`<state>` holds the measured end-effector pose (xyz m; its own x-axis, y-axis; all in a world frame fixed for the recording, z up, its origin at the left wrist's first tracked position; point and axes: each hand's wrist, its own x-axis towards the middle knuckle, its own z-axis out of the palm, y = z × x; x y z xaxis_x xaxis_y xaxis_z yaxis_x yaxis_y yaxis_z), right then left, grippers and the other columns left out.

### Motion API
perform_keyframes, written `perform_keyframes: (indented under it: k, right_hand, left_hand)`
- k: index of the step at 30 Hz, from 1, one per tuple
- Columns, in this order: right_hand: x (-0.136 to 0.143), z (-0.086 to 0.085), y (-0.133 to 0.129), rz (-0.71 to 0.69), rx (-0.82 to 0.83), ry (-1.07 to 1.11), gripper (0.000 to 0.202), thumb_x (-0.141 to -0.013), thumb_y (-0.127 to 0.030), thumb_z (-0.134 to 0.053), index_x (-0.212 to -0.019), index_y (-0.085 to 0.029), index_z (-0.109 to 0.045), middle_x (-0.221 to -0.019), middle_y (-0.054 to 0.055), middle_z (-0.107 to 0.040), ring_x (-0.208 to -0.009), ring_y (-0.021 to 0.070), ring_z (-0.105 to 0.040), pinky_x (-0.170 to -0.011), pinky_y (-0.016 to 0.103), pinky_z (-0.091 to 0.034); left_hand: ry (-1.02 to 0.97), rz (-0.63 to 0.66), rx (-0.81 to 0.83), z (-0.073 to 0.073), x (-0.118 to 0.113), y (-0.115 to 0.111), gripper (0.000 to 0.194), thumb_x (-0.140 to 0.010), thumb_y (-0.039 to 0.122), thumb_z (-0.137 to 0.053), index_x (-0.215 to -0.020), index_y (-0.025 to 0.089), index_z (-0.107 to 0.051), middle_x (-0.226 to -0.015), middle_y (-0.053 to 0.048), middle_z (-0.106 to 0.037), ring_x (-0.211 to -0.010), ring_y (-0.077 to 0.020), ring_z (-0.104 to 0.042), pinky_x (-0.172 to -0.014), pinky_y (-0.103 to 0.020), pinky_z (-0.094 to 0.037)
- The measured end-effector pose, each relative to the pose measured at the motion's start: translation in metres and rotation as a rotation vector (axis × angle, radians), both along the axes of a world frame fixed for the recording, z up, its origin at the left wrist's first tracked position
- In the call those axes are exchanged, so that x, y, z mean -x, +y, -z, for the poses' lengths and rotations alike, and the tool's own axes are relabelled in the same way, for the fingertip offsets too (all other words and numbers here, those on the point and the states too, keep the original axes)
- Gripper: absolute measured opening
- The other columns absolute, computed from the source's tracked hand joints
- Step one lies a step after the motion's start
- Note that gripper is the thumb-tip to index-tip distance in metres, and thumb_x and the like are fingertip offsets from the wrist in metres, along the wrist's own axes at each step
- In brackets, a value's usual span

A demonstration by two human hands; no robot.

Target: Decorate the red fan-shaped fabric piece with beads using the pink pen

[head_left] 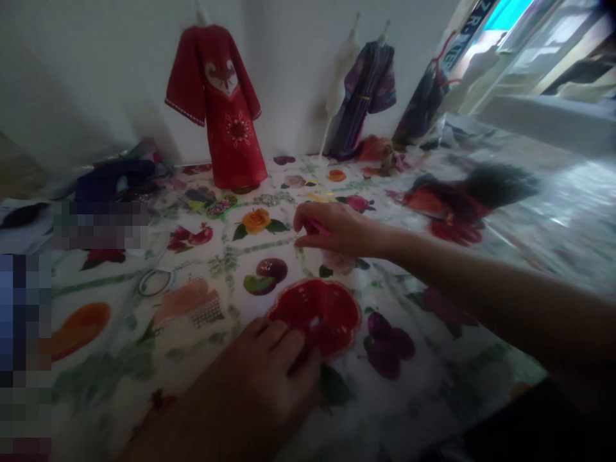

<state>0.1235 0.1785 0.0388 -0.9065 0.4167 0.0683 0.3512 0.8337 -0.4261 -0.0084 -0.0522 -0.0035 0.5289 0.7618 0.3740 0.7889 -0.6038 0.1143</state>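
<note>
A round red cloth piece (pixel 330 314) with a pale beaded or stitched edge lies on the fruit-and-flower patterned tablecloth (pixel 192 359). My left hand (pixel 279 366) has its curled fingers on the left edge of that piece, gripping or pressing it. Above and beyond the piece, my right hand (pixel 332 231) is closed in a pinch around a thin pink tool (pixel 315 224). The tool's tip is too blurred to make out.
Behind stand a small red dress (pixel 235 128) and a dark purple robe (pixel 363 96) on stands. A green-rimmed dish of beads (pixel 222 206) sits before the dress. Dark cloth (pixel 113 178) lies at left, a white ring (pixel 156 281) nearer, clear plastic sheeting (pixel 543 256) at right.
</note>
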Motion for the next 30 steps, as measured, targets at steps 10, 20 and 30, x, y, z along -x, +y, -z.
perform_keyframes:
  k: [10, 20, 30]
  right_hand:
    - [-0.035, 0.015, -0.021, -0.204, 0.008, 0.122, 0.027, -0.089, -0.003, -0.042, -0.106, -0.017, -0.057, -0.095, 0.004, -0.065, -0.082, 0.0141, -0.058, -0.075, 0.028, -0.044]
    - [-0.039, 0.021, -0.027, -0.203, 0.063, 0.106, 0.025, -0.094, -0.014, -0.051, -0.118, -0.019, -0.057, -0.111, 0.008, -0.065, -0.098, 0.0190, -0.060, -0.085, 0.032, -0.047]
    - [-0.069, 0.014, -0.041, -0.155, 0.031, 0.115, 0.025, -0.100, -0.015, -0.047, -0.123, -0.019, -0.057, -0.115, 0.009, -0.065, -0.102, 0.0183, -0.063, -0.087, 0.030, -0.051]
  left_hand:
    - [-0.032, -0.013, -0.024, -0.003, -0.002, 0.003, 0.021, -0.099, 0.020, -0.050, -0.103, 0.014, -0.070, -0.082, -0.007, -0.066, -0.075, -0.0256, -0.065, -0.065, -0.046, -0.060]
    - [-0.013, -0.027, -0.020, -0.002, -0.001, -0.001, 0.025, -0.101, 0.023, -0.046, -0.105, 0.016, -0.069, -0.086, -0.007, -0.067, -0.079, -0.0257, -0.065, -0.069, -0.045, -0.059]
    - [0.036, 0.020, -0.031, -0.002, 0.001, -0.003, 0.021, -0.097, 0.020, -0.053, -0.107, 0.014, -0.070, -0.086, -0.007, -0.068, -0.079, -0.0255, -0.065, -0.069, -0.043, -0.058]
